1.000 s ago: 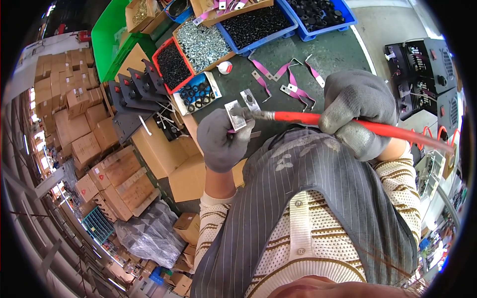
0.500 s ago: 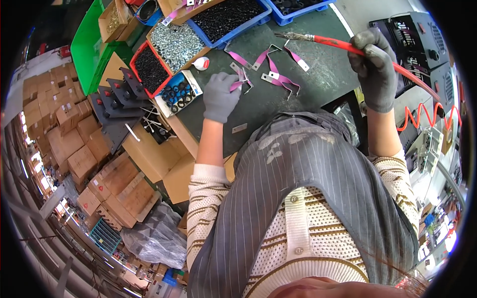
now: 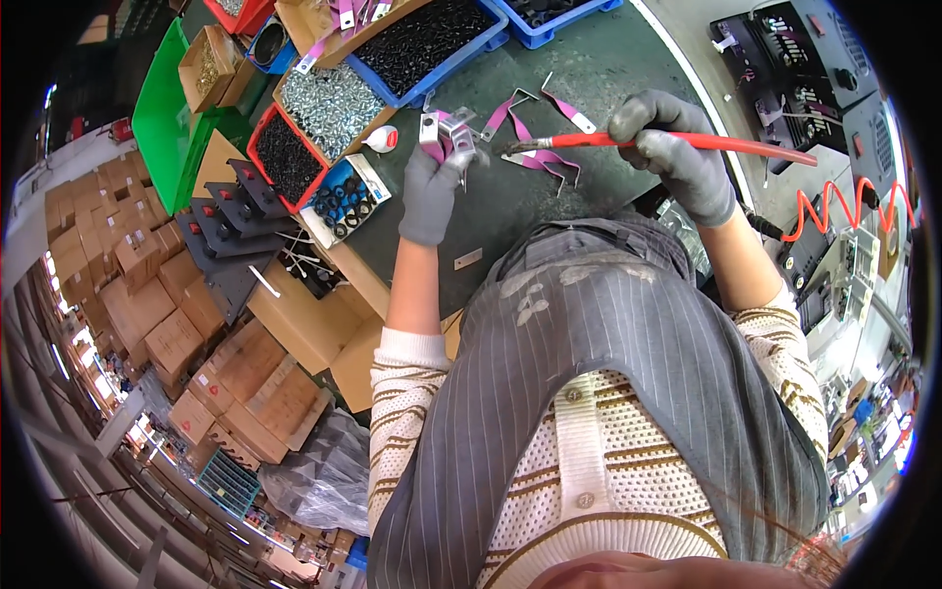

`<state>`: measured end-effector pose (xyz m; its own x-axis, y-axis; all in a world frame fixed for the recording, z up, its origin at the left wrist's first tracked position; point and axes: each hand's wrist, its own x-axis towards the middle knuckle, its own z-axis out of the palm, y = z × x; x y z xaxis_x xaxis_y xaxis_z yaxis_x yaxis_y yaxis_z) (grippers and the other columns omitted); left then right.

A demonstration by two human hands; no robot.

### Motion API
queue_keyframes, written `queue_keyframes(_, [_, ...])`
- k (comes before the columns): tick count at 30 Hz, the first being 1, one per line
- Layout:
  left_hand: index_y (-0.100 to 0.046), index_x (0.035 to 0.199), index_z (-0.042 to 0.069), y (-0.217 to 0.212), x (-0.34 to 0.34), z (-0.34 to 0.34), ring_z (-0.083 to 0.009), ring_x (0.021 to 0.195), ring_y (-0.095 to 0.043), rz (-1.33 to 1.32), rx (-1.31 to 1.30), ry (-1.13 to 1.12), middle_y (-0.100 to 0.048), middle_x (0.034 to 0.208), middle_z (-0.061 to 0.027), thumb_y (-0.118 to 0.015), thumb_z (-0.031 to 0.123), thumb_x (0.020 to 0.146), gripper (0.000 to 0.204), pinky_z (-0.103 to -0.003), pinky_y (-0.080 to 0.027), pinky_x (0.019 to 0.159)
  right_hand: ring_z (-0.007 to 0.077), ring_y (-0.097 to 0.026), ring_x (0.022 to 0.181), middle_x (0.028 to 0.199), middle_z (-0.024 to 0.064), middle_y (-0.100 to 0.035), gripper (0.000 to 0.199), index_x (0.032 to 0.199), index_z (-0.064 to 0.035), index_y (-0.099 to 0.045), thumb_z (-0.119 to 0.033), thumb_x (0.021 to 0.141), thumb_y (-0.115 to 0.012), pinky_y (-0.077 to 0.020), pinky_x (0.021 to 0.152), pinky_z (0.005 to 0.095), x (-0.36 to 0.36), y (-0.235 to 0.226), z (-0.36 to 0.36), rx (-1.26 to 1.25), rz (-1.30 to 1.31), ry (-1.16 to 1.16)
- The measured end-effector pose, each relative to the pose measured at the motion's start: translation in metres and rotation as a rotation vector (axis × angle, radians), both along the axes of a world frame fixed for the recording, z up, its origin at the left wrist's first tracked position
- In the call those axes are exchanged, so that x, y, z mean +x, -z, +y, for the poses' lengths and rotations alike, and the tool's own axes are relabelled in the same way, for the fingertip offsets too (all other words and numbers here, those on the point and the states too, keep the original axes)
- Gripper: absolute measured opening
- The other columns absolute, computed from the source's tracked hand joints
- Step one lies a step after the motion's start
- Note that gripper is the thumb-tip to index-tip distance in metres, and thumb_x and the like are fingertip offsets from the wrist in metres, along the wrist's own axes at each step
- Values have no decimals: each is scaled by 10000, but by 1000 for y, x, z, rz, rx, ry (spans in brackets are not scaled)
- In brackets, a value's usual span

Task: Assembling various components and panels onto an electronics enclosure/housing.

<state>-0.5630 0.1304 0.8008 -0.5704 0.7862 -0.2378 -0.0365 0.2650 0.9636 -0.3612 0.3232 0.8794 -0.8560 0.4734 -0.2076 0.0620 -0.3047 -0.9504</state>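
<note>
My gloved left hand (image 3: 429,201) is closed around a few bent metal brackets (image 3: 432,133) with purple middles, their silver ends with holes pointing away from me. In my gloved right hand (image 3: 677,157) is a paintbrush with a red handle (image 3: 726,143). The brush lies nearly level over the bench, its dark bristles (image 3: 518,147) just right of my left hand, with a small gap between. Beneath and beyond the brush, more purple strap brackets (image 3: 571,106) lie scattered on the dark green bench top (image 3: 628,54). A small flat metal plate (image 3: 468,259) rests close to my apron.
A small white bottle (image 3: 381,139) stands left of my left hand. Beyond it are a box of silver screws (image 3: 329,106), a red bin of black screws (image 3: 288,157) and a blue bin of black parts (image 3: 422,49). A red coiled hose (image 3: 834,218) hangs at right.
My left hand has gathered brackets off the bench and lifted them, turning upright. My right hand has come left, bringing the brush tip near my left hand.
</note>
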Motion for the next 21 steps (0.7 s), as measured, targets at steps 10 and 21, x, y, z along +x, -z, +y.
queue_keyframes(10, [-392,1272,-28,-37,8,-22,-128,790,-582,92,235,3,-600,926,-76,-497,-25,821,463,-255,-481,668,125,-515,654,728,73,-581,186,741,13,-588,-143,666,-521,-393,583,246,-14,-22,2,81,327,-95])
queue_keyframes(21, [-522,920,9,-48,18,-20,-89,657,-506,61,226,-75,-544,802,-34,-571,13,779,149,-237,-434,598,123,-493,568,623,70,-552,185,645,14,-587,-154,618,-512,-355,497,257,-18,-41,6,346,243,-149])
